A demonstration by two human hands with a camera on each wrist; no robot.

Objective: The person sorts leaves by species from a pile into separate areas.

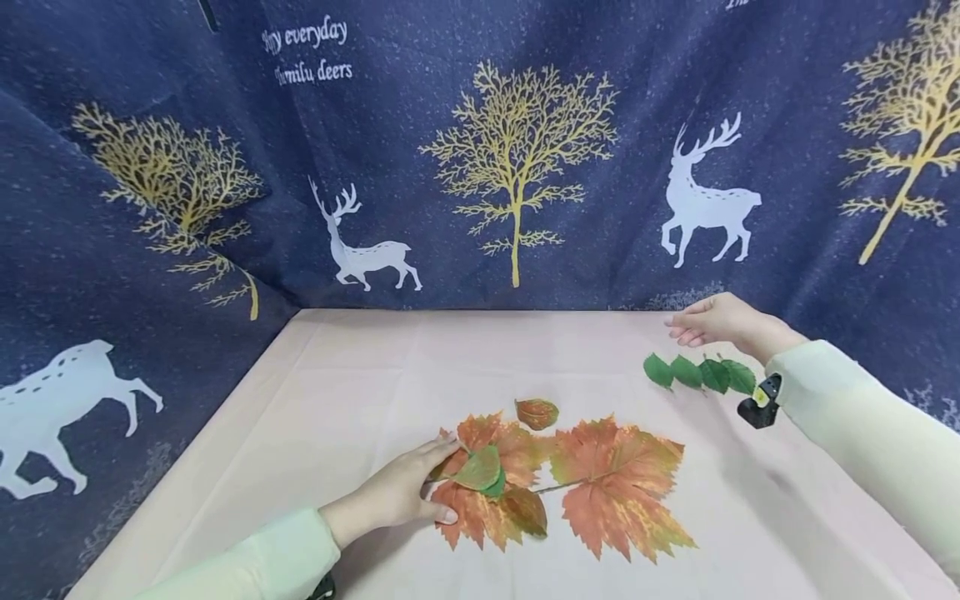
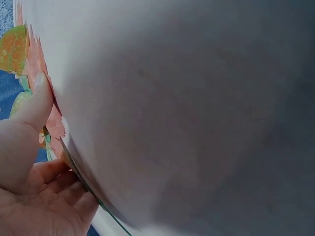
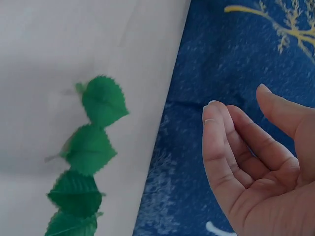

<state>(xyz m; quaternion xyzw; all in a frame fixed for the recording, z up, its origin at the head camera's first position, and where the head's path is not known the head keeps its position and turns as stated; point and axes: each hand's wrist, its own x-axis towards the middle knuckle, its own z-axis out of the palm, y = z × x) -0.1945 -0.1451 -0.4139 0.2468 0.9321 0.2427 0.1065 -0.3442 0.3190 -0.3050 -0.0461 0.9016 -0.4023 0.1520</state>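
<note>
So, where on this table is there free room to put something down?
The pale table is bare between the blue cloth and the small reddish leaf, left of the row of green leaves. Another patch lies between the large right autumn leaf and the right sleeve. Crowded: around the left hand, where leaves overlap.

Behind the pale-pink, flat-topped table (image 1: pixel 375 358) hung dark-blue, white-speckled fabric (image 1: pixel 585 42), its print showing a golden, bare-branched tree (image 1: pixel 517 179) at twelve o'clock, a white, antlered deer (image 1: pixel 708 207) at two and white, slanted lettering (image 1: pixel 315 73) at eleven. The light was soft.
</note>
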